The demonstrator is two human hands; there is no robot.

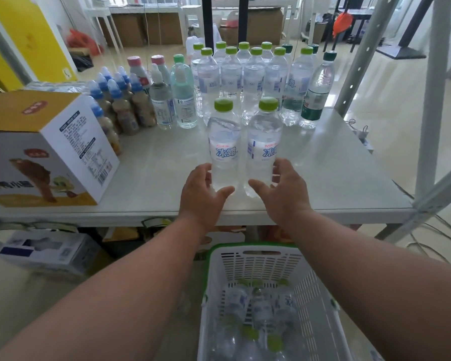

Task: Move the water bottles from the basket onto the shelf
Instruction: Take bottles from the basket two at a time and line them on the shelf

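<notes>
Two bare hands reach over the front edge of the pale grey flat shelf board (336, 178). The left hand (202, 194) has its fingers (206, 173) curved and spread around the lower part of the left clear plastic water bottle with a green cap (224, 144); the thumb (223, 192) lies in front of the bottle base. Firm contact cannot be told; the fingers are loosely cupped, not clenched. The right hand (284, 191) mirrors this around the right clear plastic water bottle with a green cap (263, 142), fingers on its right side, thumb in front of its base, likewise loosely cupped.

Both bottles stand upright, just beside each other, on the shelf board near its front edge, labels facing the camera.

Behind them on the shelf board stands a group of clear green-capped water bottles (253, 74) in rows, all upright. Right of that group stands a clear bottle with a dark green cap and green label (317, 95). Left of the group stand two clear bottles with white printed labels (173, 100), then a cluster of small tan bottles with blue caps (120, 100). A white and yellow printed cardboard box (50, 152) rests at the left end of the shelf board.

Below the front edge of the shelf board sits a white slotted plastic basket with a green rim (261, 264). More green-capped water bottles (255, 332) lie inside it.
</notes>
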